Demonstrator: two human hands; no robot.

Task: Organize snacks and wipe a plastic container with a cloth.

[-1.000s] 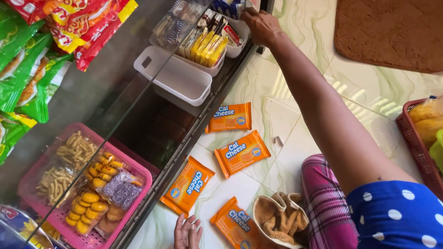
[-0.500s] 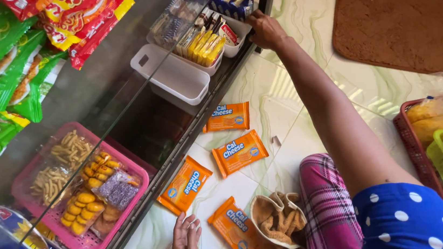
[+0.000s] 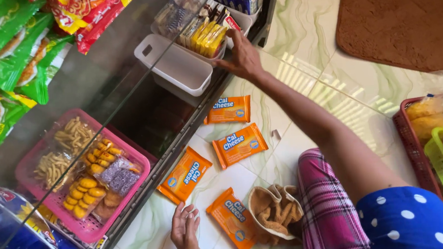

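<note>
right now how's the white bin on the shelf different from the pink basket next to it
The white bin has solid smooth walls; the pink basket has slotted mesh walls. The white bin looks empty from here, while the pink basket is packed with small clear bags of yellow and purple snacks. The white bin sits nearer the right hand; the pink basket is nearer the left hand. Both are rectangular, open-topped, and stand inside the glass-fronted case.

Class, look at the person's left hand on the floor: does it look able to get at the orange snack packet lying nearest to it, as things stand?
Probably yes. The left hand rests open on the tiled floor right beside the nearest orange packet, with only bare tile between them and nothing lying on top of the packet.
</note>
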